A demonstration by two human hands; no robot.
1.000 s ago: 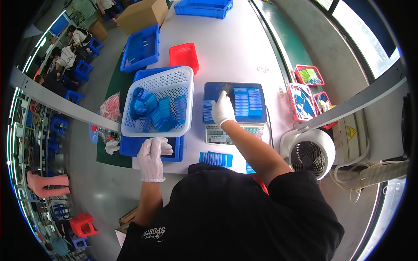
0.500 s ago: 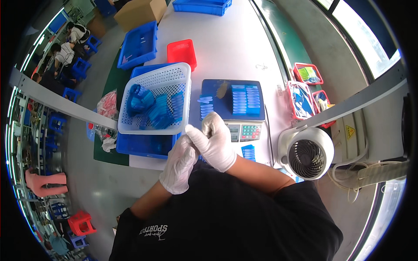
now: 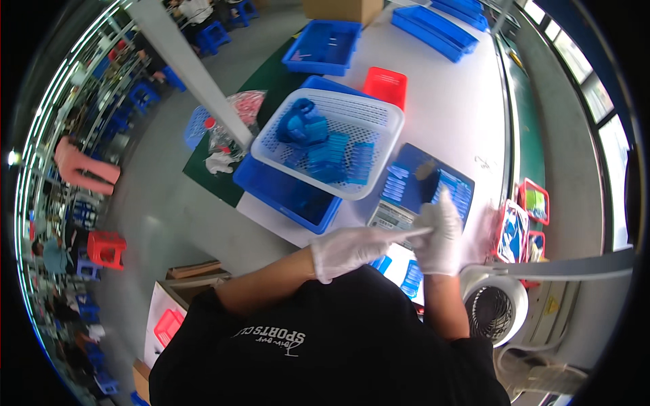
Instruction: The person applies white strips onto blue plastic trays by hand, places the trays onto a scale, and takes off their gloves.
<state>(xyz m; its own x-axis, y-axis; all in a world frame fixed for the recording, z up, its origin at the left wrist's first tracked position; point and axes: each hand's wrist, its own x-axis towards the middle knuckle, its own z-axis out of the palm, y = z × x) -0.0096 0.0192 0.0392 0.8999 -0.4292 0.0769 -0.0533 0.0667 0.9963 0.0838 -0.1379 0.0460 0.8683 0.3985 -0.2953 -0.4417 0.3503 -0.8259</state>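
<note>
My left hand [image 3: 353, 251], in a white glove, reaches right with its fingers stretched out. The gloved right hand [image 3: 439, 238] is upright and closed round a thin white tip at the end of the left hand, apparently a glove fingertip; blur softens the detail. Both hands are in front of a digital weighing scale [image 3: 423, 177]. Rows of blue translucent plastic pieces [image 3: 455, 192] lie on its plate, partly behind the right hand, and a smaller stack [image 3: 395, 183] lies at its left. More blue pieces [image 3: 412, 278] lie on the table below the hands.
Left of the scale, a white perforated basket [image 3: 388, 145] of blue pieces rests on blue trays [image 3: 288, 203]. Behind it stand a red basket [image 3: 386, 86] and another blue tray [image 3: 323, 46]. A white fan [image 3: 497, 304] stands at right, near red baskets [image 3: 509, 233] of packets.
The view has swung, so the table appears shifted and tilted. My hands have gone from being clasped together to the left stretched sideways, its tip at the raised right hand.
</note>
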